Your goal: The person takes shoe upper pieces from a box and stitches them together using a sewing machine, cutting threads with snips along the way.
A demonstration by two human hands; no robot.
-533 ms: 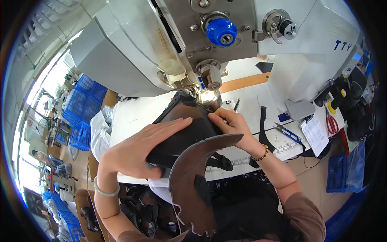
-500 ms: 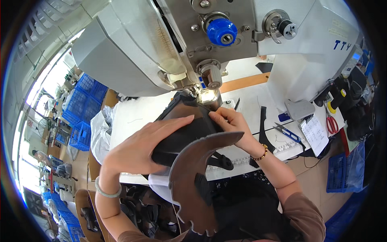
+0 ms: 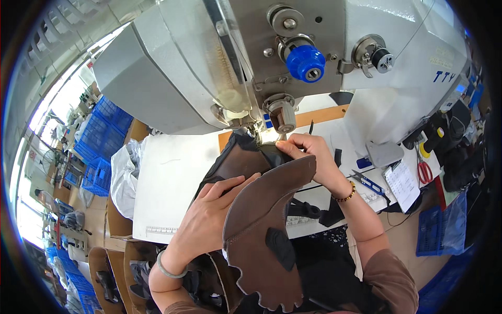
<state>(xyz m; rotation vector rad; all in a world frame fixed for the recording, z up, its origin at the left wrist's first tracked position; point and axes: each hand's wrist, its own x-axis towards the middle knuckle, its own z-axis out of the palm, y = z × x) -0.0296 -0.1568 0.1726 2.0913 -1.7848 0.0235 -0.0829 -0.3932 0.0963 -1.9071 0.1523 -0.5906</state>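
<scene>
A brown leather piece (image 3: 261,220) — matte, stiff, curved, scalloped along its lower edge — lies at the white tabletop's (image 3: 167,193) near edge, under the grey sewing machine (image 3: 219,63). The left hand (image 3: 212,214) presses flat on it, fingers spread; the right hand (image 3: 311,157) pinches its upper edge — grip narrow — just beside the needle.

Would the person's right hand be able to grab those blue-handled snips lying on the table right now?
Probably yes. The blue-handled snips lie uncovered on the white table, just right of the right hand's wrist, with nothing between. But that hand is pinching the brown leather piece and would have to release it first.
</scene>
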